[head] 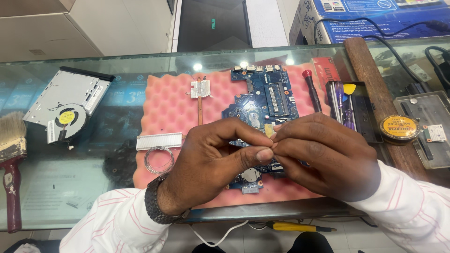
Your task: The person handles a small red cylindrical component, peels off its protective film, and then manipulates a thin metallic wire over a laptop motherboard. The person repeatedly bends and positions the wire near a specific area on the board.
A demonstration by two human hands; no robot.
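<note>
My left hand (211,159) and my right hand (323,154) meet fingertip to fingertip above a blue laptop circuit board (262,100) that lies on a pink foam pad (171,107). Both hands pinch something very small between thumb and forefinger; I cannot tell what it is. The hands hide the board's lower half; a round coin cell (251,174) shows below them. A copper heat pipe with a metal plate (200,91) lies on the foam left of the board. A coil of thin wire (158,159) and a flat silver bar (159,140) rest at the foam's lower left.
On the glass counter: a silver drive with a fan (65,105) at left, a brush (11,154) at far left, a red-tipped screwdriver (313,91), a black tool tray (354,110), a round yellow tin (399,127), a wooden plank (375,89), and a clear case (429,126) at right.
</note>
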